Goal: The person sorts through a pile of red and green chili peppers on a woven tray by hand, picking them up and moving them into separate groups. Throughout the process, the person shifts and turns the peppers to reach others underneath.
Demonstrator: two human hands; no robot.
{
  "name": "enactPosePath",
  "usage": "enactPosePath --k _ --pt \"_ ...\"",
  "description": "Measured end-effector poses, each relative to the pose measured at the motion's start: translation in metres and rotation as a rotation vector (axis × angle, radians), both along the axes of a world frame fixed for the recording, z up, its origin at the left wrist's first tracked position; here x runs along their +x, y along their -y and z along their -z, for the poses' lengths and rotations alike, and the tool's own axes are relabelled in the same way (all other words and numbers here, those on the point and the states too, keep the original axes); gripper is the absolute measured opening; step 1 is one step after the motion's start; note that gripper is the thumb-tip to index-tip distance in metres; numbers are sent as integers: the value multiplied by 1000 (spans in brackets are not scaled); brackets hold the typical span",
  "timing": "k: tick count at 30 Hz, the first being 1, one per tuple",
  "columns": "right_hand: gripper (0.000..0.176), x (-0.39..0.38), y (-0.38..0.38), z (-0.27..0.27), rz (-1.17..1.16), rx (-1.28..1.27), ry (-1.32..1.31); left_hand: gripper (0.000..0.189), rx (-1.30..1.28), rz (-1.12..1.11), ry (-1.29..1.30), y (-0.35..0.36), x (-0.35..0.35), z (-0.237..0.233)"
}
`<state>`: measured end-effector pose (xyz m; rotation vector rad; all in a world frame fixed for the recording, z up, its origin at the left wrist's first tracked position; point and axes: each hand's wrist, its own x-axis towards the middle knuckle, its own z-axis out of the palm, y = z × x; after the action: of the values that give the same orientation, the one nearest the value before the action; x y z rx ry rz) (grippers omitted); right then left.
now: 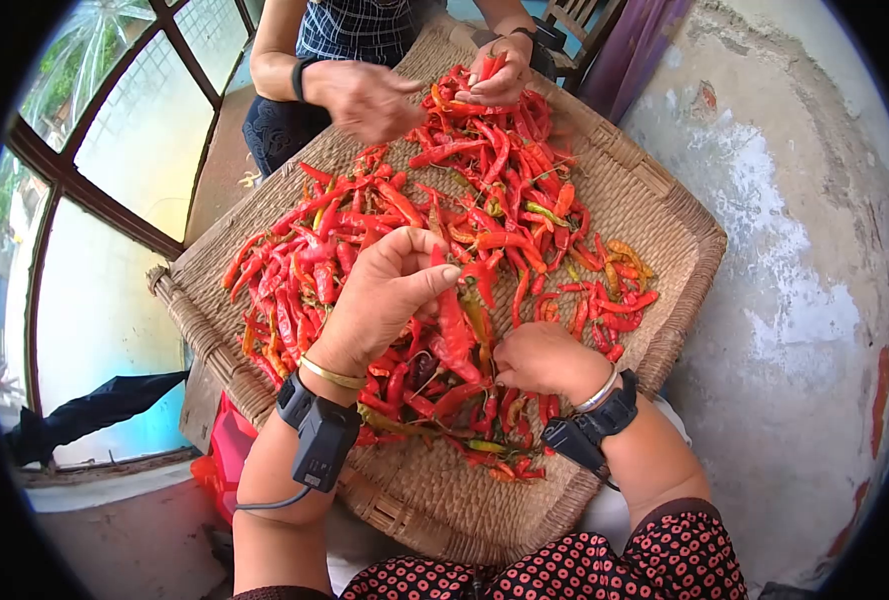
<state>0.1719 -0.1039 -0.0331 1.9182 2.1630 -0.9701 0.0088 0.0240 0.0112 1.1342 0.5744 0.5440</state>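
Note:
My left hand [395,290] is above the middle of the pile, thumb and forefinger pinched together on a red chili pepper [452,325] that hangs down from them. My right hand [545,358] is low at the right side of the heap of red chili peppers [305,290], its back turned up. Its fingers are curled in against the peppers, and what they hold, if anything, is hidden. A few peppers in the heap are orange, yellow or greenish.
The peppers lie on a large woven tray [465,510] with a raised rim. Across it, another person's hands [365,98] handle peppers. A rough plaster wall [765,250] stands at right. Window panes [115,270] and a black folded umbrella [95,415] are at left.

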Motion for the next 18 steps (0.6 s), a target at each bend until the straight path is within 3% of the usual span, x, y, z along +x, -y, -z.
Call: enactPosePath --k 3,5,7,8,9,11,12,13,18 --pt "19 7 1 -7 16 131 79 18 29 132 -220 -7 -4 -7" --pt "20 18 -1 -14 73 199 -153 21 103 159 -243 -12 -4 1" --pt "20 23 -4 -21 111 163 -184 20 5 -199 169 -12 3 -3" --pt "20 25 -5 -26 216 143 -303 22 -18 -466 150 -5 15 -8" --pt "20 27 -5 -29 321 121 -422 22 -18 -465 148 -3 11 -6" --pt "18 27 -6 -30 375 220 -526 27 175 104 -179 3 1 4" --pt "17 21 -8 -32 540 259 -780 28 333 246 -290 10 6 10" --pt "17 18 -8 -33 703 294 -1035 26 644 284 -218 20 11 22" --pt "18 15 -5 -29 720 238 -1145 23 142 488 -414 28 16 24"
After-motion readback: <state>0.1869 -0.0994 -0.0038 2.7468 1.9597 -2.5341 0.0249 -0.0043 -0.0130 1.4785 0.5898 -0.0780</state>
